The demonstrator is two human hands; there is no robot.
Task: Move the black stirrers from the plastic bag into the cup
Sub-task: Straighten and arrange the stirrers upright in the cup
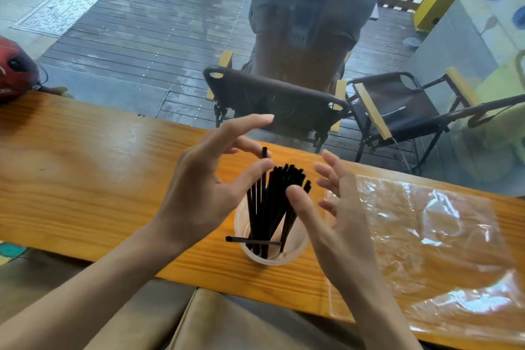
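My left hand (199,179) hovers over the table (85,179), fingers spread and loosely bent, its grip wide and holding nothing; the thumb tip just touches one tall stirrer. The black stirrers (272,202) stand fanned in the clear cup (270,253), with one lying across its rim. My right hand (338,216) is also spread, thumb against the bundle. Right of it lies the flattened plastic bag (426,236). Folding chairs (272,99) stand beyond the glass.

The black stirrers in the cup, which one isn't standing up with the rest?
The stirrer lying nearly flat across the clear plastic cup's near rim, one end poking out leftward. The other stirrers stand bunched, leaning upright.
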